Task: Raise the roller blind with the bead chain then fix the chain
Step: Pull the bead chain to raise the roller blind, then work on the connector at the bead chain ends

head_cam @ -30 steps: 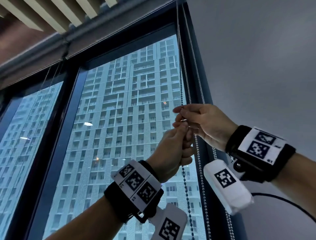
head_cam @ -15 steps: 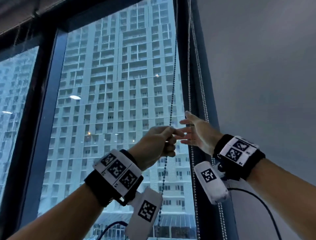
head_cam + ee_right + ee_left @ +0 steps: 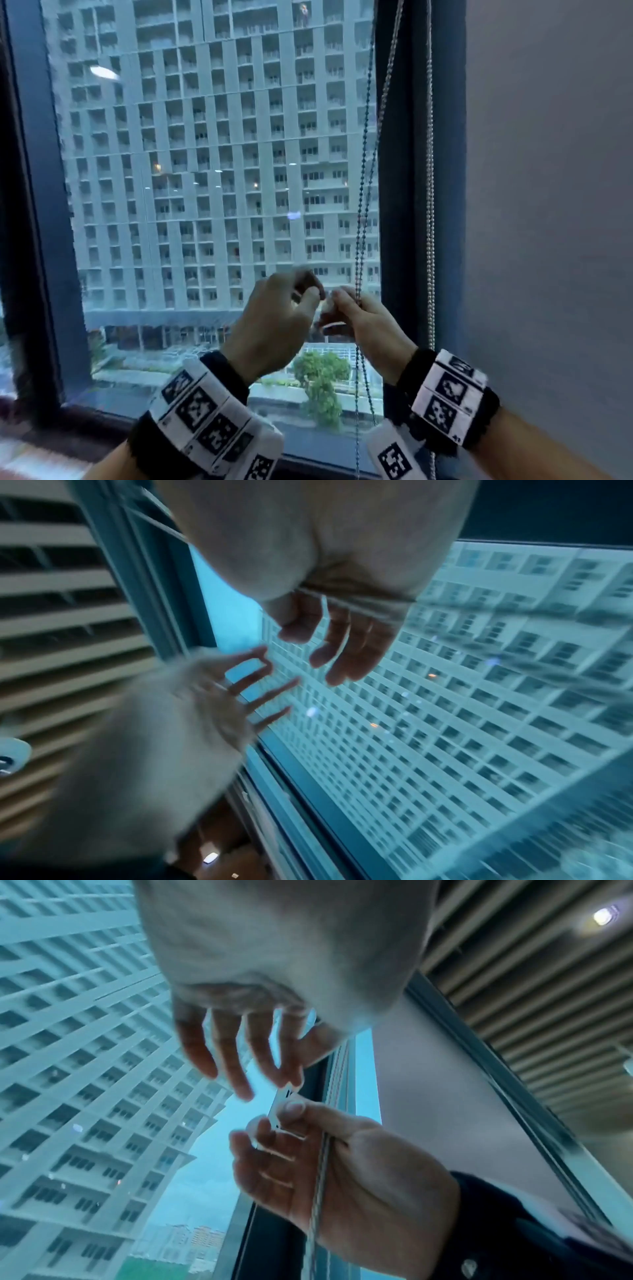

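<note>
The dark bead chain [image 3: 362, 192] hangs in front of the window, close to the right frame, and passes down through my right hand [image 3: 342, 305]. In the left wrist view my right hand [image 3: 281, 1118] pinches a small pale clip [image 3: 282, 1104] under the thumb, with the chain [image 3: 320, 1172] lying across the palm. My left hand [image 3: 308, 291] is just left of it, blurred. Its fingers [image 3: 236, 1069] hang fairly straight and hold nothing, the tips close to the clip. The right wrist view shows my left hand [image 3: 253, 691] with its fingers spread. The blind is out of view.
A second, silvery bead chain [image 3: 430, 171] hangs along the dark window frame [image 3: 404, 205] on the right. A plain grey wall [image 3: 548, 205] stands right of the frame. The window sill [image 3: 102, 421] runs below my wrists.
Both hands are lower against the window and the view has tilted down. My left hand has let go of the chain, and my right hand, open before, now holds it.
</note>
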Available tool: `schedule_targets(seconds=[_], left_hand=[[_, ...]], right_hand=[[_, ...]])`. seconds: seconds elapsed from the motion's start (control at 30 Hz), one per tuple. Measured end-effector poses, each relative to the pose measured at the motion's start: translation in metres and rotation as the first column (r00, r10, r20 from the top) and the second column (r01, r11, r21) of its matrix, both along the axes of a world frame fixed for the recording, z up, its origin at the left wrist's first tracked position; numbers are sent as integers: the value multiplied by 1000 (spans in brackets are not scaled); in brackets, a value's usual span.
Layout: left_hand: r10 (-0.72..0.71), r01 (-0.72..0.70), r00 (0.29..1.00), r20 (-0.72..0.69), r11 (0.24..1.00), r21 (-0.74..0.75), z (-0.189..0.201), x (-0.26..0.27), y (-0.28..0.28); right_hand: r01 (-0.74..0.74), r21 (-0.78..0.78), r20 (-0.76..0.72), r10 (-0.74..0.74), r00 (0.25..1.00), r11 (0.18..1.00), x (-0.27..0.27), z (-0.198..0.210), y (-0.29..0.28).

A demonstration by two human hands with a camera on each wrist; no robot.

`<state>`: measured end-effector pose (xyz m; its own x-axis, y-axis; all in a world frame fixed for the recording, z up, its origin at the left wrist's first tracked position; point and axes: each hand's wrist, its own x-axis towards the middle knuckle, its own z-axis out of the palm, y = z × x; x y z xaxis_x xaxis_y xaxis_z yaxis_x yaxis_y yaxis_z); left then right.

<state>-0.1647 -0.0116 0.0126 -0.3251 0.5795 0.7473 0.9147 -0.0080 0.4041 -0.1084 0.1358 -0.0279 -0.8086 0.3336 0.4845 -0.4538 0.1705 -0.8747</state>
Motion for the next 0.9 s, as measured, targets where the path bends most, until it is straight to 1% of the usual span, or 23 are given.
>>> schedule_targets(seconds=[0.03,0.07,0.13,0.17,0.27,0.3,0.37,0.4,0.43,0.47,0.5,0.57,0.6,0.63,0.67,0.73,0.8,0.87,0.9], left_hand=[[-37,38,999,-7,999,33,-9,6,1],[-107,107,994,-4,994,27,-16,13,3],[-236,237,971,29,970,-50,-27,20,8],[-277,281,959,52,956,-82,-33,22,11],[-349,359,933,90,921,-153,-50,20,20],[-359,365,931,70,911,-190,-57,20,22],[-366,350,931,-15,900,-260,-70,20,27],[-362,326,928,-84,902,-283,-77,20,28],[-355,290,916,-185,907,-304,-83,19,29],[-340,237,886,-315,916,-323,-90,18,29],[-314,164,834,-454,926,-340,-96,16,30],[-284,-11,674,-682,919,-394,-111,15,33],[-294,-90,598,-746,900,-427,-120,17,34],[-315,-153,549,-774,873,-464,-129,19,35],[-331,-210,517,-789,845,-492,-138,22,35],[-346,-305,442,-828,809,-502,-155,24,34],[-346,-357,350,-870,810,-466,-168,24,29],[-326,-385,298,-897,819,-425,-173,27,24],[-321,-408,290,-901,810,-420,-176,30,23]], right_hand=[[-8,-27,34,9,999,1000,-1,-18,0],[-14,-50,58,17,998,999,0,-34,0],[-22,-91,91,30,995,996,4,-59,-2],[-26,-103,113,38,993,994,6,-68,-4],[-2,-127,205,28,978,992,12,-90,-7],[15,-131,223,15,975,991,14,-95,-8],[43,-116,226,-16,974,992,19,-107,-9],[41,-103,212,-19,977,994,20,-113,-9],[31,-103,201,-10,979,994,23,-119,-10],[31,-105,203,-9,979,994,25,-126,-11],[41,-111,224,-15,974,993,27,-134,-12],[80,-125,300,-39,953,989,31,-152,-13],[92,-130,336,-44,941,987,34,-162,-14],[94,-142,364,-36,931,985,37,-172,-15],[89,-156,383,-23,924,984,41,-181,-16],[89,-176,400,-11,916,980,50,-196,-17],[124,-197,429,-28,903,973,62,-206,-19],[191,-156,458,-101,883,969,69,-214,-20],[212,-130,462,-130,877,969,72,-215,-20]])
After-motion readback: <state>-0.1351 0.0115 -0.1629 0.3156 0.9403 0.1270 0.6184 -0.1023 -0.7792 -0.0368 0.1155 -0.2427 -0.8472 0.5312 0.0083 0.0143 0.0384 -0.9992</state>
